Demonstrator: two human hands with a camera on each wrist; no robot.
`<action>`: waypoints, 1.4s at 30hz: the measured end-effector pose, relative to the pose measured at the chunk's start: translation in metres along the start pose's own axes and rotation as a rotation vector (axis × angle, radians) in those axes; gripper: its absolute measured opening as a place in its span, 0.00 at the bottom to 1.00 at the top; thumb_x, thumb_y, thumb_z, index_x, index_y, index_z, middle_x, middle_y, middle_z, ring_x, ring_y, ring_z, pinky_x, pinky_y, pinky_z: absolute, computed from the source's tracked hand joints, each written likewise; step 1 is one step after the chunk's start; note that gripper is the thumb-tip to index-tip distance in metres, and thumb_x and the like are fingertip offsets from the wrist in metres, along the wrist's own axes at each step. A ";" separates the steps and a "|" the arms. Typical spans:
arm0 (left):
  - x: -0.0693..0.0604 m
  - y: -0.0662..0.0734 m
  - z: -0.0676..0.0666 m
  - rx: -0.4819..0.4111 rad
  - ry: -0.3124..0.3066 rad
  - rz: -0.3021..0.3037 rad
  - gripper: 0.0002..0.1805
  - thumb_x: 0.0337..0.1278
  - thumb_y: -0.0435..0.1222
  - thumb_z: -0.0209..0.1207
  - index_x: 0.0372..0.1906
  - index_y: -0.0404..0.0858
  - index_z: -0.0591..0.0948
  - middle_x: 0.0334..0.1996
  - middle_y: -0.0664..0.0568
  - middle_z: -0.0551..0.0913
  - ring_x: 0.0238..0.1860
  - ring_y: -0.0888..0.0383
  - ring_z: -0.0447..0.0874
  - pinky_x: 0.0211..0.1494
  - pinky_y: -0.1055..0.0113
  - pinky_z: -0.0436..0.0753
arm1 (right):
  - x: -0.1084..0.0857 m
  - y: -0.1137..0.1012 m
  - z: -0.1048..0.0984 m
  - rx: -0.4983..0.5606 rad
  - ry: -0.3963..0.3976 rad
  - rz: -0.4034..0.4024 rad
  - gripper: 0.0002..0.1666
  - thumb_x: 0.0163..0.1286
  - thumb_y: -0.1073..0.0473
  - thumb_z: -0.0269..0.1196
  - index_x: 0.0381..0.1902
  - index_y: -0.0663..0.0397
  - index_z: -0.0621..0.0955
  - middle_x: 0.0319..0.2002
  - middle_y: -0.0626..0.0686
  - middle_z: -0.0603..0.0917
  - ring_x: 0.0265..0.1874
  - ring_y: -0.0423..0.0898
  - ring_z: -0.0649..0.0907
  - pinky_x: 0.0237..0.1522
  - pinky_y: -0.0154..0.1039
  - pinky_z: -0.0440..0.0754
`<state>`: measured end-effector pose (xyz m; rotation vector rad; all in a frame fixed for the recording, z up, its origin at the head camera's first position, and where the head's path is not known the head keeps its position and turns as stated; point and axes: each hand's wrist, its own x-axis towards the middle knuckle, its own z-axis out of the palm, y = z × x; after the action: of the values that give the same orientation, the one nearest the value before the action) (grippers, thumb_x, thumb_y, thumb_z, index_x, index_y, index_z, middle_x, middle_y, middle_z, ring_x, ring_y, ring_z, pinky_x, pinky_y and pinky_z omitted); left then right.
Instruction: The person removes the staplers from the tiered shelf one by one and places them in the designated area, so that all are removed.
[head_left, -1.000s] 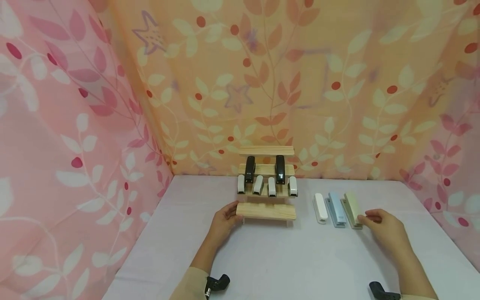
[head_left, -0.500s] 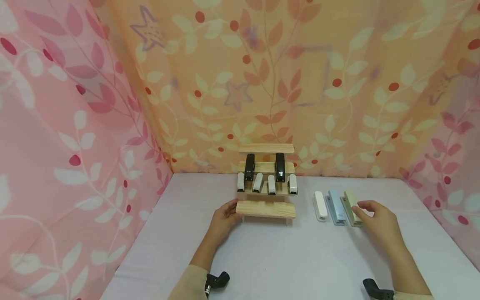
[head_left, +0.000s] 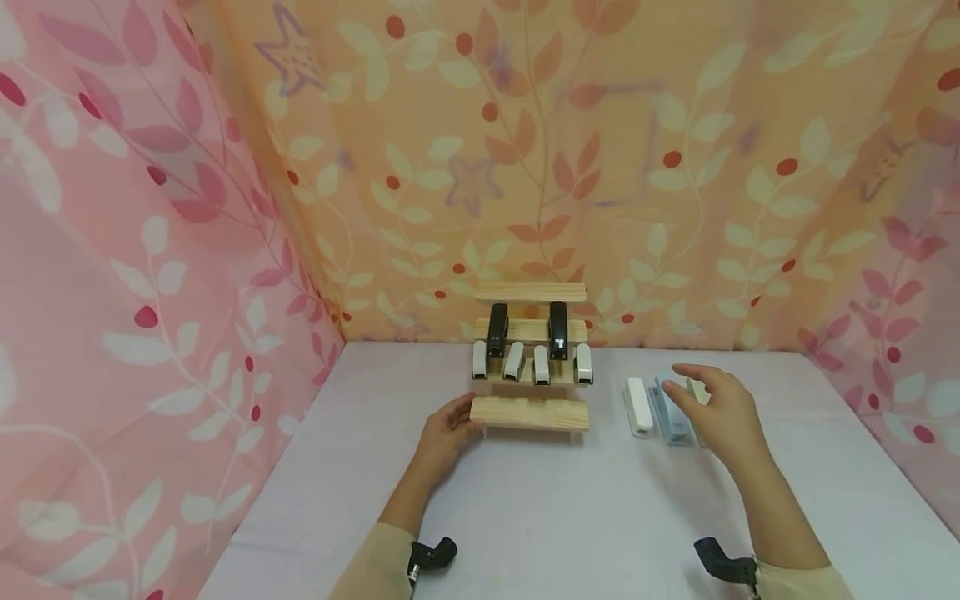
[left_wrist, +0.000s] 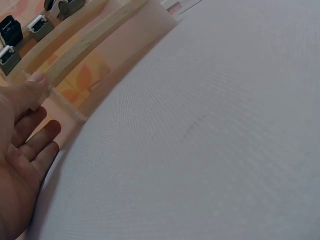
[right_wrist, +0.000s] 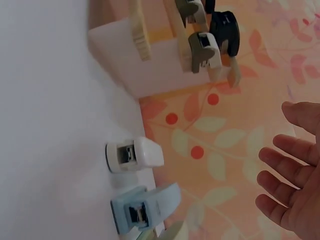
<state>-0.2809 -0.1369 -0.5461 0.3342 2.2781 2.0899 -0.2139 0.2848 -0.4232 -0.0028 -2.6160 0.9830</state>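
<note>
A tiered wooden display rack (head_left: pixel 529 414) stands near the back of the table. My left hand (head_left: pixel 444 435) holds the left end of its lowest shelf, thumb at the front edge; the index finger is largely hidden. Black staplers (head_left: pixel 558 331) and several small white-topped staplers (head_left: pixel 542 364) sit on the upper tiers. Right of the rack, a white stapler (head_left: pixel 639 408), a light blue stapler (head_left: pixel 678 429) and a pale green stapler (head_left: pixel 698 392) lie side by side. Above the blue and green ones hovers my right hand (head_left: pixel 723 414), fingers spread and holding nothing, partly covering them.
A white cloth (head_left: pixel 570 517) covers the table. Behind it hangs an orange leaf-patterned curtain (head_left: pixel 420 208), with a pink curtain (head_left: pixel 150 350) along the left side. The rack's lowest shelf carries no stapler.
My right hand has let go of the green stapler's near end, risen and moved left over the blue and green staplers. The left hand stays at the rack. The view has tilted slightly.
</note>
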 end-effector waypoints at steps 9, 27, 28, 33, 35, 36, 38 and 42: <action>-0.003 -0.003 -0.002 0.002 0.003 -0.019 0.36 0.60 0.34 0.71 0.72 0.37 0.72 0.68 0.41 0.77 0.67 0.46 0.78 0.61 0.71 0.82 | 0.019 -0.032 0.029 0.040 -0.014 -0.123 0.34 0.72 0.42 0.67 0.65 0.60 0.79 0.65 0.66 0.78 0.67 0.69 0.72 0.64 0.72 0.69; -0.001 0.000 0.001 -0.012 -0.011 0.026 0.36 0.62 0.35 0.70 0.73 0.33 0.71 0.68 0.38 0.76 0.67 0.45 0.77 0.64 0.70 0.81 | 0.059 -0.072 0.067 0.065 -0.091 -0.161 0.41 0.68 0.39 0.69 0.69 0.60 0.76 0.59 0.61 0.85 0.70 0.64 0.69 0.71 0.68 0.65; -0.001 0.001 0.001 -0.012 -0.009 0.024 0.36 0.61 0.35 0.70 0.73 0.33 0.71 0.68 0.38 0.76 0.67 0.45 0.77 0.63 0.71 0.81 | 0.060 -0.073 0.068 0.068 -0.097 -0.157 0.43 0.68 0.38 0.69 0.70 0.60 0.75 0.58 0.61 0.85 0.71 0.64 0.68 0.71 0.68 0.64; 0.000 0.002 0.002 -0.012 -0.011 0.018 0.35 0.62 0.33 0.69 0.73 0.33 0.71 0.68 0.38 0.76 0.68 0.45 0.77 0.63 0.71 0.81 | 0.066 -0.077 0.076 0.088 -0.135 -0.133 0.48 0.66 0.36 0.70 0.74 0.57 0.72 0.64 0.62 0.80 0.71 0.64 0.68 0.70 0.68 0.67; 0.000 0.001 0.002 -0.008 -0.013 0.018 0.35 0.62 0.33 0.69 0.73 0.32 0.70 0.68 0.37 0.75 0.68 0.44 0.76 0.63 0.71 0.81 | 0.067 -0.079 0.080 0.097 -0.146 -0.127 0.48 0.65 0.36 0.70 0.74 0.57 0.71 0.67 0.62 0.78 0.69 0.64 0.70 0.69 0.67 0.70; 0.000 0.001 0.002 -0.008 -0.012 0.014 0.36 0.62 0.33 0.69 0.73 0.32 0.70 0.68 0.37 0.75 0.68 0.44 0.76 0.63 0.71 0.81 | 0.068 -0.080 0.082 0.100 -0.146 -0.125 0.48 0.65 0.36 0.71 0.73 0.57 0.72 0.68 0.62 0.77 0.68 0.64 0.72 0.68 0.66 0.72; 0.000 0.000 0.002 -0.006 -0.008 0.005 0.36 0.62 0.33 0.69 0.73 0.32 0.70 0.68 0.38 0.76 0.68 0.45 0.77 0.63 0.72 0.81 | 0.069 -0.082 0.086 0.099 -0.141 -0.125 0.48 0.63 0.37 0.72 0.73 0.58 0.73 0.67 0.62 0.78 0.65 0.63 0.74 0.66 0.65 0.74; 0.000 0.002 0.002 -0.012 -0.008 0.003 0.36 0.61 0.33 0.70 0.73 0.33 0.71 0.69 0.39 0.76 0.68 0.46 0.76 0.63 0.71 0.81 | 0.072 -0.085 0.094 0.072 -0.110 -0.137 0.47 0.62 0.38 0.74 0.70 0.59 0.75 0.62 0.62 0.82 0.63 0.63 0.75 0.65 0.63 0.73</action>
<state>-0.2805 -0.1352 -0.5447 0.3446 2.2617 2.0983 -0.3019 0.1690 -0.4116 0.2516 -2.6363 1.0552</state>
